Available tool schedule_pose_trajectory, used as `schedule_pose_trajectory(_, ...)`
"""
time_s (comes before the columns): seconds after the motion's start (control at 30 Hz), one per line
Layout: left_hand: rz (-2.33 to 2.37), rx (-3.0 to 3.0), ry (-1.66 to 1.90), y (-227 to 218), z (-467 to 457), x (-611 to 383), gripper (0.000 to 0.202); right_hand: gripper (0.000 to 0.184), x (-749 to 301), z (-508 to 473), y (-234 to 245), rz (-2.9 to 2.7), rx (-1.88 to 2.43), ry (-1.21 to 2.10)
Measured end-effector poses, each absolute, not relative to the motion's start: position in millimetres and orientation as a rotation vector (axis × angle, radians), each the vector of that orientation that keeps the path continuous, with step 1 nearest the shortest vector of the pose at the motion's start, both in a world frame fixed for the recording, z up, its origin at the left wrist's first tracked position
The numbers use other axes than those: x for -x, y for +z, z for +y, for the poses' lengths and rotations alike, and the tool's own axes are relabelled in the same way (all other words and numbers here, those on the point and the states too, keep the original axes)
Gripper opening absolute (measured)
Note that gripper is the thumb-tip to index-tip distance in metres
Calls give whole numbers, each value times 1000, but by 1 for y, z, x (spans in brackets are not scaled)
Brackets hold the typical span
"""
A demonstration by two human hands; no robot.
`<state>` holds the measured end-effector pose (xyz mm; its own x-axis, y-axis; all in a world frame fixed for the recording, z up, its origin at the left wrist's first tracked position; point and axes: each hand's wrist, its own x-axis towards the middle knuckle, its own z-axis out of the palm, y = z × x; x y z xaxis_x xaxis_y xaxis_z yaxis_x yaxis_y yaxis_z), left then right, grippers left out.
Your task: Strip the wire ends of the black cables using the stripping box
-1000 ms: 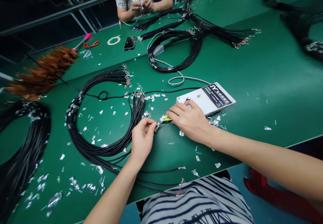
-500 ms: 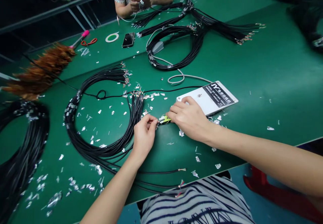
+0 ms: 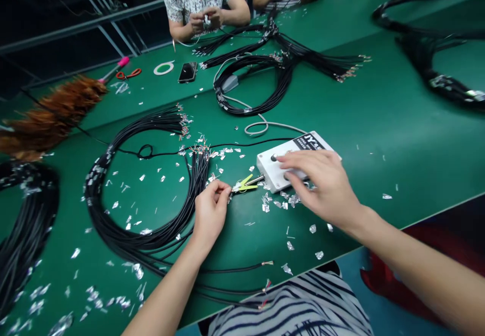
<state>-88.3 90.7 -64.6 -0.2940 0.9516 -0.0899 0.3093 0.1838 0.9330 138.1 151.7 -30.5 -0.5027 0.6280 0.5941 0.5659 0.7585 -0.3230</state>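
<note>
My left hand point(image 3: 212, 209) is closed in a pinch on a wire end, mostly hidden by the fingers. Just beyond its fingertips is a yellow-green spring clip point(image 3: 244, 185), mounted on the metal shaft of a white wire-twisting machine point(image 3: 268, 166). The clip's jaws point at the pinch. Over that machine, my right hand point(image 3: 322, 179) is open with fingers spread. Its forefinger lies by a dark knob point(image 3: 274, 157) on top; whether it touches is hard to tell. A coiled bundle of black cables point(image 3: 109, 209) with stripped ends lies left of my left hand.
Foil scraps point(image 3: 291, 199) litter the green table point(image 3: 379, 139). Another cable coil point(image 3: 253, 108) lies farther back, near a phone point(image 3: 187, 72), a tape roll point(image 3: 163, 68) and orange-handled scissors point(image 3: 129, 74). A grey cord point(image 3: 257, 129) runs to the machine. Co-workers sit opposite.
My right hand has left the clip and moved right, over the machine, with its fingers spreading. The clip's handles now show in full. My left hand keeps its pinch beside the clip.
</note>
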Motion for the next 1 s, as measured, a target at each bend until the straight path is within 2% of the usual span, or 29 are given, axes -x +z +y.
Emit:
schedule_pose_trajectory(0.13,1748,-1194,1114,-66,91,88,17,18,-160,131,-44,-2141,920,145)
schedule_pose_trajectory(0.33,1822,-1286,1101,-63,86,92,16,24,-157,124,-60,-2158,980,-41)
schedule_pose_trajectory(0.47,1868,-1268,1107,-61,77,99,17,24,-156,129,-60,-2128,943,-54)
schedule_pose_trajectory(0.6,1866,-1233,1154,-59,72,106,17,21,-154,118,-57,-2084,880,116)
schedule_pose_trajectory(0.8,2041,-1361,1377,-54,96,143,27,16,-149,72,-57,-2336,657,771)
schedule_pose_trajectory(0.93,2392,-1679,1017,-61,118,168,32,7,-143,57,-63,-2399,719,829)
schedule_pose_trajectory(1.0,2435,-1710,865,-67,123,174,30,11,-139,57,-67,-2403,721,796)
